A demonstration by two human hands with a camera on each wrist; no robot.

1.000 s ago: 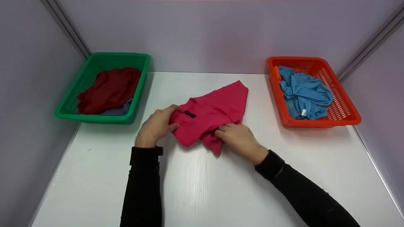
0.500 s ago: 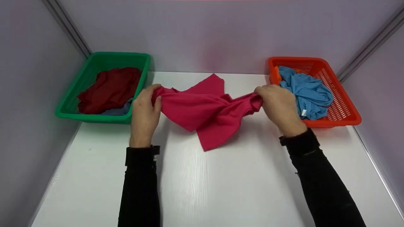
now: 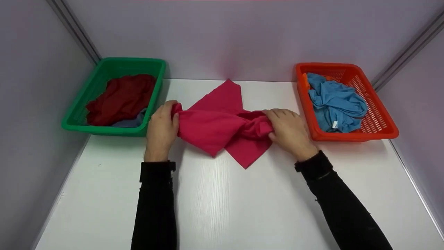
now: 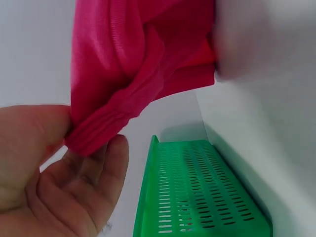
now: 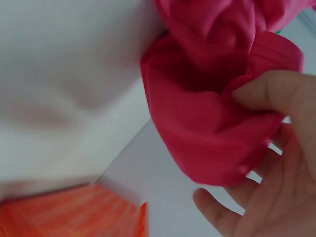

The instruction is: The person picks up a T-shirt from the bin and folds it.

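Observation:
A pink T-shirt (image 3: 211,126) is stretched between my two hands over the middle of the white table, bunched and partly folded over itself. One flat corner points toward the back wall and others hang toward me. With thumb and fingers my left hand (image 3: 161,130) pinches its left end; a banded edge of the pink T-shirt (image 4: 118,108) shows there in the left wrist view. At the other end my right hand (image 3: 289,132) grips a gathered part. The right wrist view has the thumb (image 5: 269,91) on top of the cloth, with the fingers partly hidden beneath it.
A green basket (image 3: 100,130) stands at the back left with a dark red cloth (image 3: 121,99) and a grey-blue one (image 3: 130,121) inside. At the back right an orange-red basket (image 3: 381,114) holds blue clothing (image 3: 334,100). Walls close in the table's back and sides.
The hands have pulled the T-shirt apart sideways and up from its flatter lie. Since half a second ago, my right hand has come back inward and a little lower, gathering its end.

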